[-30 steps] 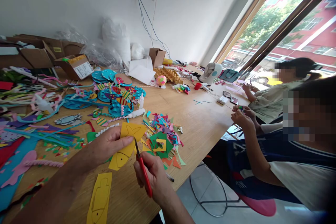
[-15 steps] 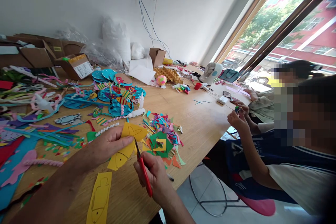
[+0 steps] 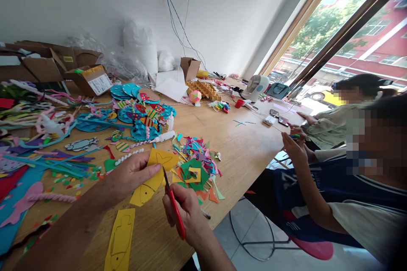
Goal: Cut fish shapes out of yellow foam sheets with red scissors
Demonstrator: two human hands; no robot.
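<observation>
Yellow paper (image 3: 148, 190), lower centre of frame, is pinched by the left hand (image 3: 135, 173): thumb pressed flat on top, other fingers mostly hidden behind the sheet. Fish outline is drawn on it in dark line, eye dot toward the bottom, tail toward the top. Red-handled scissors (image 3: 174, 209) are gripped in the right hand (image 3: 189, 211), fingers curled round the handles; blades are pointed up at the paper's right edge, by the drawn tail. Blade gap is probably small, but can't be judged well at this angle.

Second yellow sheet (image 3: 119, 239), also marked with a fish outline, is laid flat at bottom, left of centre. Coloured scraps (image 3: 195, 150) are heaped just right of the held paper, green offcut (image 3: 192, 173) at the near side. Pen (image 3: 206, 214) is partly covered by the right hand's side of the view. Pink cutout (image 3: 23, 205) is seen at lower left. Glue bottle (image 3: 171, 123) is stood upright near centre. Two people are seated at frame right, small items held by the nearer one.
</observation>
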